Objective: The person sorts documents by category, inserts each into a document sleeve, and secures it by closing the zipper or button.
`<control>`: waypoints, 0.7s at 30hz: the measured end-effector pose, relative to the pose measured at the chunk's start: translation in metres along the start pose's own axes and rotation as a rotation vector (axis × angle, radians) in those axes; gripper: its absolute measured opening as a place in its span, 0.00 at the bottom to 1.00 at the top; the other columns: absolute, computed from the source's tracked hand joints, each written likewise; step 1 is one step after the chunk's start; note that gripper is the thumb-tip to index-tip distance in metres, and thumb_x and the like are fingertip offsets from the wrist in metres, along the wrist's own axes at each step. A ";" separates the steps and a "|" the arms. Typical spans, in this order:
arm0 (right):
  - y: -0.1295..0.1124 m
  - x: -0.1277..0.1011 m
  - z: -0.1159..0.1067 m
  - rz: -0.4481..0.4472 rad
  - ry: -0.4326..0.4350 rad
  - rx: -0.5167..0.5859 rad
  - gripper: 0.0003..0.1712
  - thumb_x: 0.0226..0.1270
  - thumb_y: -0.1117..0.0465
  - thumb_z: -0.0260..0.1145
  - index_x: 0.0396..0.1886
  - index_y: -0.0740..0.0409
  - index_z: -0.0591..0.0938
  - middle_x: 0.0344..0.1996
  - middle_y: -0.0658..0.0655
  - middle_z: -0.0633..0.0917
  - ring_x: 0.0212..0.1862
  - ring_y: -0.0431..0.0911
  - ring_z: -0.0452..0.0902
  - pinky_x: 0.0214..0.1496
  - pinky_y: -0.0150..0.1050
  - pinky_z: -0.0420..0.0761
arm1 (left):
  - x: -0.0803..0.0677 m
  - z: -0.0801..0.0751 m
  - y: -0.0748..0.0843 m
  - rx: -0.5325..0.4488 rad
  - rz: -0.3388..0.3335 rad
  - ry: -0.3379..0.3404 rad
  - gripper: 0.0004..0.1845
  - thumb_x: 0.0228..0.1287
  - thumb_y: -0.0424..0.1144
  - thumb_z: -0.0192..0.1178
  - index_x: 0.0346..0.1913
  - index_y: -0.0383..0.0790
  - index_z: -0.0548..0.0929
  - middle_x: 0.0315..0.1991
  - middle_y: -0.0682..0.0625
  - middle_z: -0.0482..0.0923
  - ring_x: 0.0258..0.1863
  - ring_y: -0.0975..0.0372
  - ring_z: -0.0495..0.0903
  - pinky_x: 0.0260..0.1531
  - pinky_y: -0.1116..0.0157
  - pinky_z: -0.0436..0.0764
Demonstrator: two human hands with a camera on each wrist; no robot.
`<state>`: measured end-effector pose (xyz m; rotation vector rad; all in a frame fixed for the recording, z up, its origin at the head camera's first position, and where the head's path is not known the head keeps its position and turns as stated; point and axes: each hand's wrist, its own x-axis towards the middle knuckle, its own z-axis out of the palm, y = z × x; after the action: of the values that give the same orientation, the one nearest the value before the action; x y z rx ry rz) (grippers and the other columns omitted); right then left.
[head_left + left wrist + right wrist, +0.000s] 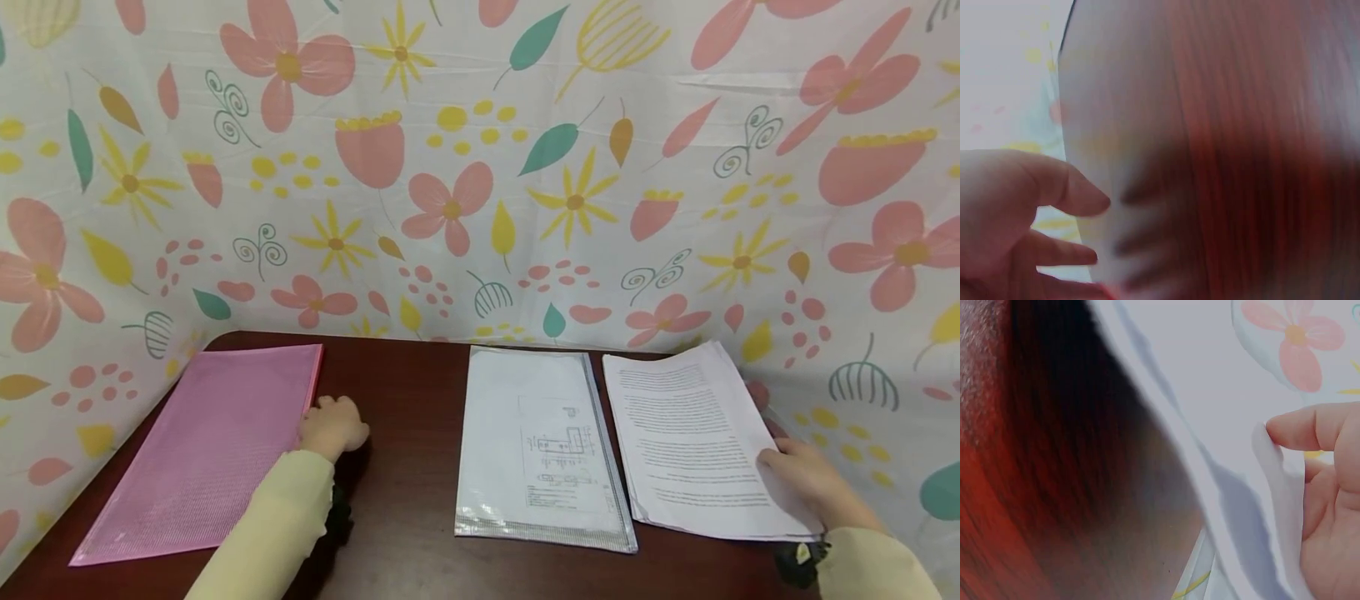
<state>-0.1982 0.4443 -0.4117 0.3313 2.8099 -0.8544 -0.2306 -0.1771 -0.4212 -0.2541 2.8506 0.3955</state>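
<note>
Left sleeve nearest us.
8 o'clock: left hand unclenched by pink folder; 4 o'clock: right hand pinches papers.

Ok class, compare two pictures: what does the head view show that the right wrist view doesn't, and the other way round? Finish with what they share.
Only the head view shows the pink folder, the left hand at its red edge, the clear folder with a diagram inside, and the print on the papers.

Only the right wrist view shows close-up wood grain on the table and a bent paper edge at the thumb.

Both show the right hand gripping the papers, the table and the flowered backdrop.
</note>
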 end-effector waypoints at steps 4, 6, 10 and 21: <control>0.000 -0.001 -0.001 -0.070 -0.014 0.011 0.31 0.71 0.58 0.47 0.58 0.86 0.61 0.42 0.75 0.77 0.36 0.46 0.74 0.35 0.34 0.70 | 0.000 -0.010 -0.020 0.000 -0.076 -0.025 0.30 0.61 0.38 0.55 0.61 0.19 0.64 0.55 0.18 0.60 0.49 0.32 0.69 0.42 0.38 0.74; 0.000 -0.002 0.000 -0.088 -0.003 0.022 0.31 0.73 0.57 0.47 0.58 0.86 0.61 0.40 0.73 0.79 0.33 0.42 0.74 0.33 0.31 0.71 | -0.001 -0.015 -0.029 -0.010 -0.106 -0.030 0.25 0.59 0.35 0.56 0.56 0.20 0.70 0.53 0.20 0.64 0.45 0.37 0.72 0.37 0.41 0.76; 0.002 -0.003 0.001 -0.090 0.007 0.091 0.32 0.75 0.54 0.45 0.60 0.83 0.60 0.33 0.61 0.82 0.28 0.40 0.75 0.30 0.33 0.74 | -0.004 -0.024 -0.045 -0.041 -0.141 -0.052 0.11 0.57 0.31 0.58 0.41 0.26 0.79 0.43 0.31 0.73 0.36 0.47 0.71 0.30 0.52 0.77; 0.008 -0.006 0.000 0.010 0.063 0.182 0.38 0.72 0.48 0.48 0.61 0.82 0.60 0.25 0.48 0.81 0.24 0.41 0.76 0.27 0.37 0.77 | -0.008 -0.032 -0.051 -0.060 -0.067 0.022 0.07 0.58 0.28 0.53 0.37 0.29 0.79 0.37 0.35 0.76 0.30 0.50 0.72 0.25 0.57 0.74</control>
<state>-0.1904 0.4502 -0.4146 0.4058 2.7902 -1.1196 -0.2192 -0.2330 -0.4017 -0.3668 2.8455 0.4674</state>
